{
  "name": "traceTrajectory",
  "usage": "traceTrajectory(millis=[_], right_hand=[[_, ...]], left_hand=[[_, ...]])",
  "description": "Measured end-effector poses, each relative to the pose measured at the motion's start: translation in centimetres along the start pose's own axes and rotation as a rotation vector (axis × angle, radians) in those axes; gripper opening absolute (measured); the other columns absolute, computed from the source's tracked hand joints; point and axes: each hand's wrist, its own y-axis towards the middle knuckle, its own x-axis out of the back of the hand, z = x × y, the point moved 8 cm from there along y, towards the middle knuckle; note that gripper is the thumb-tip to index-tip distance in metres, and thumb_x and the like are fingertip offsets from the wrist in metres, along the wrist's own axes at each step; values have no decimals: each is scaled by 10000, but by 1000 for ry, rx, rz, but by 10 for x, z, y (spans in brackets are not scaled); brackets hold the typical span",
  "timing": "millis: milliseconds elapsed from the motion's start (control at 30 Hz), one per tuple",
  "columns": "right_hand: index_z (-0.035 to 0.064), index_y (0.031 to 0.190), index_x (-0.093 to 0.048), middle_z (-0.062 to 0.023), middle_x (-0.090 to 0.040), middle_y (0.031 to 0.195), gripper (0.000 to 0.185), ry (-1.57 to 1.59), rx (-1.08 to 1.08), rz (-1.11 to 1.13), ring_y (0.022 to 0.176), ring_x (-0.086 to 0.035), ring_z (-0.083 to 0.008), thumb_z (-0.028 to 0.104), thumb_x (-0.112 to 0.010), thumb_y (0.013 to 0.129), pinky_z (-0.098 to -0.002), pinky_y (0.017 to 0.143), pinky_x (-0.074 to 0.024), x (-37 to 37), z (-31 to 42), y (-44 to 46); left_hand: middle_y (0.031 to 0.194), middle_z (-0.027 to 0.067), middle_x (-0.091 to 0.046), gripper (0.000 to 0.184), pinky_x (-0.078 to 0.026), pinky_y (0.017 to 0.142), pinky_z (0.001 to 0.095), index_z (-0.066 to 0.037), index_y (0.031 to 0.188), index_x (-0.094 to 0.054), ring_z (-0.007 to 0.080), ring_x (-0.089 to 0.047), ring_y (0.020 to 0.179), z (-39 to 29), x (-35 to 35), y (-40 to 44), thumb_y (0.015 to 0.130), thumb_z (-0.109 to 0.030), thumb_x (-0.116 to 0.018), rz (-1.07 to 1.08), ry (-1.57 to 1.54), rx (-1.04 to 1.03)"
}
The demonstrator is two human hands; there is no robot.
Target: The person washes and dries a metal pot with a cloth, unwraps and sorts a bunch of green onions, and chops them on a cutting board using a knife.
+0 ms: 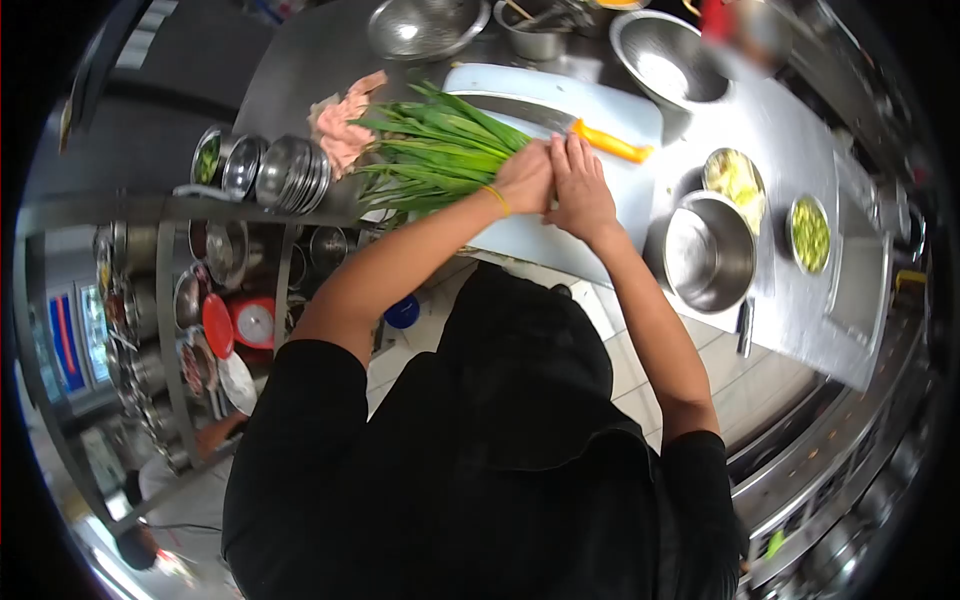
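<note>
Across a white cutting board (625, 105) lies a bunch of chives (440, 150), its long leaf tips fanned to the left. My left hand (525, 178) is closed round the right-hand end of the bunch. Pressed up against that end and touching my left hand is my right hand (582, 190), its fingers stretched out side by side. The cut ends are hidden under the hands. Just beyond my fingers rests a large knife with an orange handle (615, 143), its blade (515, 107) lying flat on the board; neither hand grips it.
Crumpled pink paper or cloth (345, 125) sits left of the board, near stacked metal bowls (290, 170). A saucepan (705, 250), a bowl of pale cut vegetables (735, 180) and a bowl of chopped greens (808, 233) stand right. Colanders (670, 60) are behind.
</note>
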Motion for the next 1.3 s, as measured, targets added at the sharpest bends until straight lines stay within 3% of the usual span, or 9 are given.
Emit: traceTrajectory(millis=[233, 333, 433, 467, 633, 767, 1000, 1133, 1300], right_hand=[[29, 1508, -127, -219, -363, 1454, 1263, 155, 83, 114, 1338, -367, -367, 136, -884, 502, -441, 1087, -342, -27, -14, 32], [3, 1503, -126, -203, -418, 1419, 1254, 45, 68, 181, 1315, -401, -353, 179, -883, 519, -426, 1088, -345, -30, -11, 34], [-3, 1493, -177, -196, -431, 1407, 1183, -32, -15, 243, 1311, -406, -348, 198, -862, 550, -419, 1089, -347, -33, -17, 34], [12, 1479, -217, -186, -451, 1382, 1133, -61, 10, 245, 1278, -437, -342, 207, -854, 564, -429, 1062, -363, -34, -19, 35], [31, 1380, -382, -163, -491, 1325, 905, -97, -37, 258, 1235, -476, -327, 144, -782, 575, -427, 1039, -382, -34, -11, 38], [25, 1339, -414, -173, -518, 1279, 837, -127, -25, 156, 1227, -478, -325, 138, -752, 582, -412, 1039, -383, -33, -13, 40], [43, 1296, -457, -172, -566, 1214, 774, -172, -77, 85, 1157, -536, -326, 182, -743, 590, -413, 1013, -403, -25, -8, 44], [77, 1287, -471, -160, -604, 1119, 728, -182, -143, 94, 1063, -576, -329, 181, -724, 613, -414, 929, -434, -12, 0, 52], [47, 1303, -449, -135, -582, 1131, 789, -139, -123, 51, 1094, -558, -317, 191, -782, 602, -413, 949, -423, -34, -3, 50]], left_hand=[[1321, 321, -428, 892, -337, 1088, 452, 198, 1279, -369, 393, -435, 1244, 13, 9, -11, 632, -271, -766, -86, -182, 122], [1424, 310, -337, 1038, -124, 1124, 635, 105, 1409, -282, 403, -273, 1389, 19, 10, -17, 614, -334, -785, 5, 88, 120], [1491, 287, -261, 1100, -78, 1098, 682, -22, 1500, -184, 393, -183, 1435, 32, 21, -39, 646, -409, -758, -12, 191, 40], [1523, 288, -207, 1149, -95, 1078, 702, -135, 1539, -97, 393, -131, 1454, 40, 20, -43, 630, -318, -774, 17, 159, 37], [1479, 308, -275, 1125, -112, 1074, 705, -189, 1542, -97, 441, -167, 1429, 64, 28, -38, 635, -323, -749, 113, 213, -84], [1260, 286, -467, 1074, -202, 1052, 686, -183, 1526, -182, 410, -407, 1268, 68, 29, -24, 619, -280, -748, 154, 244, -217], [974, 199, -629, 880, -452, 838, 418, -133, 1455, -328, 323, -623, 927, 68, 40, -16, 675, -182, -732, 173, 241, -308], [906, 165, -640, 845, -467, 802, 389, -133, 1423, -353, 293, -635, 885, 69, 62, -5, 675, -194, -743, 263, 250, -345], [1112, 178, -608, 942, -421, 920, 460, -153, 1472, -283, 304, -584, 1058, 85, 35, -14, 659, -219, -757, 361, 240, -301]])
